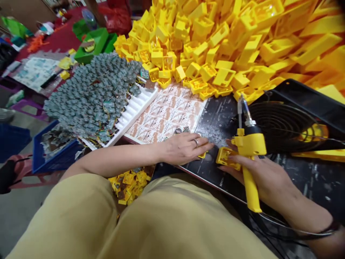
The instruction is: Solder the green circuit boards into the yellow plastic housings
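Observation:
My right hand (272, 176) is closed around a yellow soldering gun (252, 144), its metal tip pointing up and away from me. The fingertips of that hand also pinch a small open yellow plastic housing (225, 157). Palm down at the table's near edge, my left hand (184, 146) wears a ring. Its fingers curve over another yellow plastic housing (202, 155), of which only a small edge shows; the thumb is hidden. Small metal parts (178, 131) lie just beyond the knuckles of my left hand.
Yellow housings (199, 46) are heaped along the back. Grey wired units (88, 93) crowd a white foam tray (137, 108) at left. At right stands a black fan-like frame (285, 122) with a ring grille. More yellow housings (130, 185) lie below the table edge. A blue crate (40, 162) is at far left.

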A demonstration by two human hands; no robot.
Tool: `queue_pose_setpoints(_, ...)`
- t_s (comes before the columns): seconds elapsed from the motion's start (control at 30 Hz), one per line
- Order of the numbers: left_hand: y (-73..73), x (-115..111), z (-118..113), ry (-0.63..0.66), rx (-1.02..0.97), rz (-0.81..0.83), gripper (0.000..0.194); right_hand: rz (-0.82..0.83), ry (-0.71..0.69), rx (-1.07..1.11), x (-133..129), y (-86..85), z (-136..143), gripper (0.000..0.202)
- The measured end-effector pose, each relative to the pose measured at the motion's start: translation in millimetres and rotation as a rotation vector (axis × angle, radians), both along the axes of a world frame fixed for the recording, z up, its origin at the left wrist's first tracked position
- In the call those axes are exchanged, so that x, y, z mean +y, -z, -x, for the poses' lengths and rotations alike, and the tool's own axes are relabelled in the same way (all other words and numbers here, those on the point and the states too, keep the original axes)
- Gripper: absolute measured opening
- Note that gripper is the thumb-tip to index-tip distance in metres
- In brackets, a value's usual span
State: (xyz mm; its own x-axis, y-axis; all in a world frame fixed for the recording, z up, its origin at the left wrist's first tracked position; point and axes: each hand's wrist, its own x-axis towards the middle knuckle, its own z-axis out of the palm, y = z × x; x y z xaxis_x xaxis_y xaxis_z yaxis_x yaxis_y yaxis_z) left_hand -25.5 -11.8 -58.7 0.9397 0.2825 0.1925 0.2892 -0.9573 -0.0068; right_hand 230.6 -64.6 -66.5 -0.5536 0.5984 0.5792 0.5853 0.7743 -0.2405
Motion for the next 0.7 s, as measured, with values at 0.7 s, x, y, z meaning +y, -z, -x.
queue_pose_setpoints(0.7, -117.9, 111, 72, -0.636, -0.656, 0.557, 0.027, -0.022, 0.091, 0.115, -7, -5.6, 12, 0.049)
